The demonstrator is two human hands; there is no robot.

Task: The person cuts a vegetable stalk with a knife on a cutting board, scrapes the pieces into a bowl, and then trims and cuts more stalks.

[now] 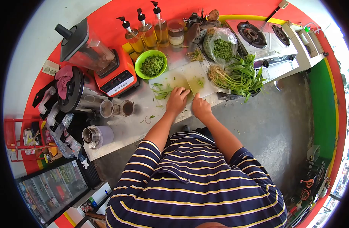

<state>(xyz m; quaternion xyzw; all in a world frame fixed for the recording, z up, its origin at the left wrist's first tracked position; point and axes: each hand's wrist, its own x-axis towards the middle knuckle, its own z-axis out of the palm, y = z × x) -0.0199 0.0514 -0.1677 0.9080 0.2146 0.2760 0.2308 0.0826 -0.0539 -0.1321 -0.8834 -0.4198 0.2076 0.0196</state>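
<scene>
My right hand is closed around the handle of a knife, whose blade points away from me across a white cutting board. Just left of the blade, my left hand presses down with bent fingers on leafy greens. Leaf ends stick out to the left of that hand. Small chopped bits lie on the board to the right of the blade. Beyond the board, a green bowl holds chopped greens. A bunch of long-stemmed greens rests at the board's right.
A blender stands left of the bowl. Pump bottles line the back wall beside a lidded jar. A plastic bag of greens sits near the gas stove. Nearer left are glasses and a metal-topped container.
</scene>
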